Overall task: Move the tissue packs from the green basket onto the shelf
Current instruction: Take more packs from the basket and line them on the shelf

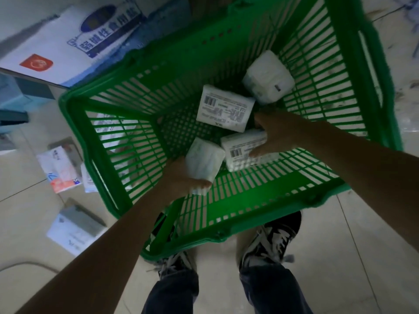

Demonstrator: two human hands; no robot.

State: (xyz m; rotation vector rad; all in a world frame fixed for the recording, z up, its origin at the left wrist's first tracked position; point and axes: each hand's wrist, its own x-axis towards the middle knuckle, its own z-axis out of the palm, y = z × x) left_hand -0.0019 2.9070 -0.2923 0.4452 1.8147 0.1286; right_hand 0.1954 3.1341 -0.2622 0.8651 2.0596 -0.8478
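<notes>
Low in the frame, the left hand (181, 175) closes its fingers on a white plastic-wrapped tissue pack (205, 162), lifting it. At centre right, the right hand (275, 134) clamps a labelled white pack (244, 150). Both reach together, probably to save trips. Two more packs (224, 108) lie deeper in the green slatted plastic basket (140, 71); no shelf shows.

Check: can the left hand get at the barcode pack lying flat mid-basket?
Probably not right now: the left hand is full, gripping a tissue pack. The barcode pack itself lies uncovered in the green basket, open from above.
</notes>
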